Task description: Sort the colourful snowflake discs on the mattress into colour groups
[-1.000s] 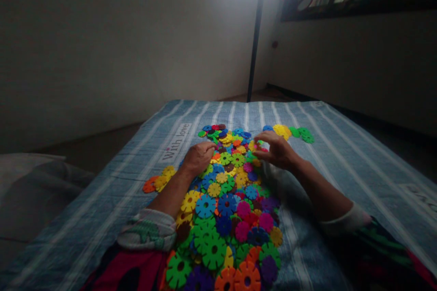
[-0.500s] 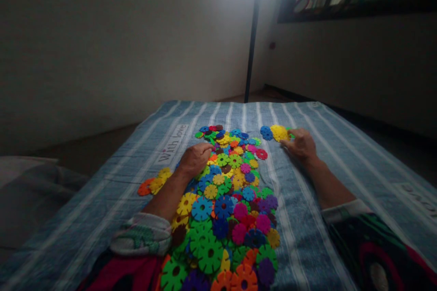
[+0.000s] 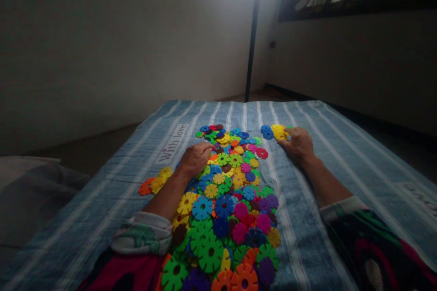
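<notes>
Notched plastic flower discs in many colours lie in a long heap (image 3: 223, 207) down the middle of the cloth. My left hand (image 3: 196, 159) rests at the heap's left side, fingers curled and pressed together; whatever they hold is hidden. Further right, my right hand (image 3: 299, 144) closes thumb and fingers on the edge of the yellow discs (image 3: 279, 132). Blue discs (image 3: 266, 132) adjoin these on the left. A bit of green disc (image 3: 290, 127) shows behind my right fingers.
A striped blue-grey cloth (image 3: 307, 227) with printed words covers the table. Beside my left forearm lie an orange disc (image 3: 146, 186) and several yellow discs (image 3: 161, 179). A dark pole (image 3: 251, 50) stands beyond the far edge, before the wall.
My right hand has shifted slightly left, its fingers now further onto the yellow discs. My left hand stays almost where it was.
</notes>
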The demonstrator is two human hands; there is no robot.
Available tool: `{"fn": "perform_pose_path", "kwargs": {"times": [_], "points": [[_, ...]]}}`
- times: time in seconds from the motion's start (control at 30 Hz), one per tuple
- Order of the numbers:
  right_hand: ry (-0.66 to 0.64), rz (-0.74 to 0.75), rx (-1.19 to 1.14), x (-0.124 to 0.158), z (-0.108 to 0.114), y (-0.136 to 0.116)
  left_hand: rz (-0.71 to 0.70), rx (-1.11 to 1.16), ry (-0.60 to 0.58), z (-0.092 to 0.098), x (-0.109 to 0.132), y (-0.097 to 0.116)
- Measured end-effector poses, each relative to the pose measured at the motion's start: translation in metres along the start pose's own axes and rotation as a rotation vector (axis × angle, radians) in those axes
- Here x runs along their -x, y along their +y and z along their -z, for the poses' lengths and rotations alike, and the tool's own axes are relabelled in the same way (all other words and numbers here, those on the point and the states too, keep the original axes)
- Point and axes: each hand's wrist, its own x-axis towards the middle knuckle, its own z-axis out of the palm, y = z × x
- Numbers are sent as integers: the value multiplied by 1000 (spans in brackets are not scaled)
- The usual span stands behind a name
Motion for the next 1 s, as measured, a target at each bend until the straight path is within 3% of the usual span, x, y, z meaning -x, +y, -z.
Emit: {"fn": "perform_pose_path", "kwargs": {"times": [0.13, 0.43, 0.7, 0.83, 1.0], "points": [[34, -32, -101, 1, -2, 7, 5, -6, -10, 0, 0, 1], [294, -201, -273, -4, -3, 23, 6, -5, 7, 0, 0, 1], [317, -199, -292, -4, 6, 11, 31, -19, -15, -1, 0, 1], [269, -67, -329, -2, 14, -17, 37, -39, -24, -1, 1, 2], [178, 267, -501, 4, 25, -61, 42, -65, -34, -2, 1, 2]]}}
